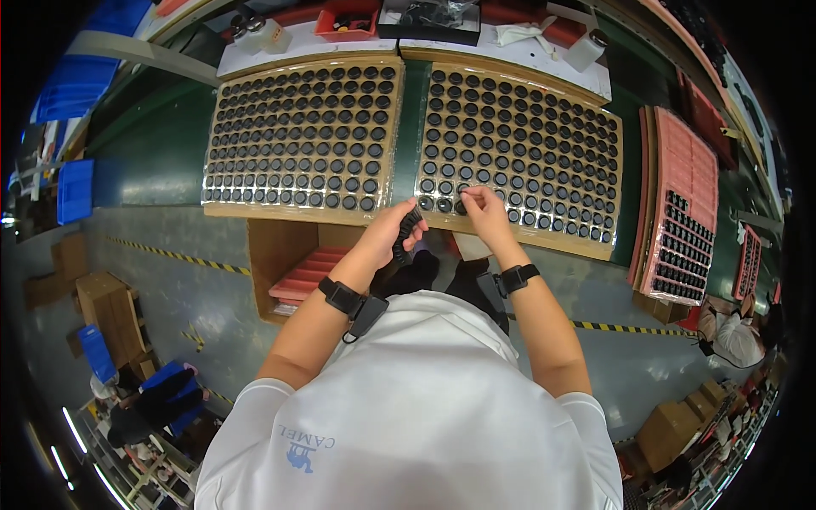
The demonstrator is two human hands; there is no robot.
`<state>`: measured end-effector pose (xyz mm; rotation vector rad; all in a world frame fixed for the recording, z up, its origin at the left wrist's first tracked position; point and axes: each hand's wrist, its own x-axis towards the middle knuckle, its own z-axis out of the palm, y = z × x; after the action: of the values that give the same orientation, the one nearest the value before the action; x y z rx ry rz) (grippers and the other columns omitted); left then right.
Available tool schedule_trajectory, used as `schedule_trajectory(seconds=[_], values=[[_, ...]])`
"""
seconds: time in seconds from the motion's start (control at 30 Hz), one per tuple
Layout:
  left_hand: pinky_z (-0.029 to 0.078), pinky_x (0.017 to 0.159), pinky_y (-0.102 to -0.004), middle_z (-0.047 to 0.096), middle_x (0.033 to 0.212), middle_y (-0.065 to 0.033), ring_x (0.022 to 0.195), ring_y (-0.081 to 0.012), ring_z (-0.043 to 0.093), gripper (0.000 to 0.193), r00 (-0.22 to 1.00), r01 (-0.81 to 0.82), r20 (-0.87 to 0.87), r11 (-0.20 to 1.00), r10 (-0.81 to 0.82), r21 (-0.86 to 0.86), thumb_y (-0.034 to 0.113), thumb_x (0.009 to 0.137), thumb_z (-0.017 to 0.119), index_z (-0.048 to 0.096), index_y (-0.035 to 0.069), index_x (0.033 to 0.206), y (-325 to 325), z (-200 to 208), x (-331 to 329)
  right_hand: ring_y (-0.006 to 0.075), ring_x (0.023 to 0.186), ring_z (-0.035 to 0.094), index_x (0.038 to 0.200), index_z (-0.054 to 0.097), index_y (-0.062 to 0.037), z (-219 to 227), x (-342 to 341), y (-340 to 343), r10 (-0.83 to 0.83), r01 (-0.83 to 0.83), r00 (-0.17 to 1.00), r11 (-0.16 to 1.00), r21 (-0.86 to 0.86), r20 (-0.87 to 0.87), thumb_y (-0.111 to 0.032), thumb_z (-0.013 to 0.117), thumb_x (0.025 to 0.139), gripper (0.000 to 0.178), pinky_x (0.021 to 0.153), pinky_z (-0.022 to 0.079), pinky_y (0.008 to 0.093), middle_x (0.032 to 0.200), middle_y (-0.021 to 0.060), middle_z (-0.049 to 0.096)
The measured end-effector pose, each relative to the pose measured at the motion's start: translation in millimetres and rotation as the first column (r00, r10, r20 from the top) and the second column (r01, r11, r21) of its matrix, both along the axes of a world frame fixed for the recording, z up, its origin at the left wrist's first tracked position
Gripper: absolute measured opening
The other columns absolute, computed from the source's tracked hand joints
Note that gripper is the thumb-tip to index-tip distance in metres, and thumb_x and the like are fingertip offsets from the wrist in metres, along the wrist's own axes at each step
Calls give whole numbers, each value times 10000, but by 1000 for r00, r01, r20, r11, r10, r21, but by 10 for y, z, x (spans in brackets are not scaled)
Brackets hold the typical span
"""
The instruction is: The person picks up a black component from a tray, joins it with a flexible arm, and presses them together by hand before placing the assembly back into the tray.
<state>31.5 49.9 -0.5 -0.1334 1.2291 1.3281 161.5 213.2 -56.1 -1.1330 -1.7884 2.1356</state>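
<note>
My left hand [389, 235] is closed around a curved stack of black round caps [404, 240], just off the near edge of the right-hand tray. Over that tray's near row, my right hand [486, 211] has thumb and forefinger pinched at a black round cap [461, 206]; the fingers partly hide it. The right-hand clear plastic tray [619, 223] lies on cardboard and holds rows of similar black caps. Beside it on the left is a second clear tray [394, 136], also filled with rows of black caps. Each wrist wears a black strapped device.
Pink trays [690, 161], partly filled with black parts, stand at the right. Behind the clear trays, a white shelf carries a red bin [347, 24], a black box [429, 34] and bottles [586, 51]. An open cardboard box [262, 263] with pink trays sits below the table edge.
</note>
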Motion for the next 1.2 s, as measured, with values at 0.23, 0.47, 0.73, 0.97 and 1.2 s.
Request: schedule_trajectory(seconds=[0.23, 0.47, 0.73, 0.97, 1.2], values=[[356, 435, -228, 558, 627, -71, 443, -111, 443, 413, 997, -82, -12, 997, 82, -3, 353, 925, 459, 579, -16, 785, -128, 78, -12, 206, 701, 560, 918, 590, -11, -216, 109, 30, 189, -310, 947, 340, 888, 259, -143, 670, 773, 211, 679, 457, 261, 829, 94, 557], [399, 543, -193, 590, 735, -62, 577, -77, 506, 197, 921, -64, -376, 991, 103, 115, 170, 835, 633, 604, -15, 894, -39, 269, 64, 123, 753, 566, 945, 557, -16, 72, 111, 52, 181, -204, 979, 855, 477, 95, -113, 621, 833, 162, 684, 458, 249, 841, 42, 566], [407, 657, -184, 598, 928, -1, 714, -36, 487, 367, 598, 230, -800, 945, 52, 233, -14, 737, 680, 590, 23, 1091, 322, 970, 219, 73, 797, 520, 970, 533, -15, 1385, 196, 36, 47, -124, 961, 954, -271, -273, -46, 583, 857, 128, 710, 442, 233, 883, 1, 546], [449, 698, -219, 606, 1009, -45, 855, -84, 542, 372, 668, 272, -744, 925, 18, 267, 37, 706, 722, 600, 33, 1058, 393, 1147, 287, 85, 833, 490, 998, 539, -13, 1732, 307, 72, 190, -115, 914, 968, 221, -357, 2, 585, 835, 170, 777, 411, 238, 912, 10, 534], [444, 714, -202, 606, 970, -27, 808, -68, 545, 335, 679, 266, -731, 908, 62, 323, 4, 728, 703, 592, 19, 1044, 449, 1381, 380, 105, 832, 502, 1010, 550, -9, 1858, 372, 111, 158, -87, 892, 979, 183, -424, -27, 580, 844, 170, 777, 417, 251, 894, 27, 539]])
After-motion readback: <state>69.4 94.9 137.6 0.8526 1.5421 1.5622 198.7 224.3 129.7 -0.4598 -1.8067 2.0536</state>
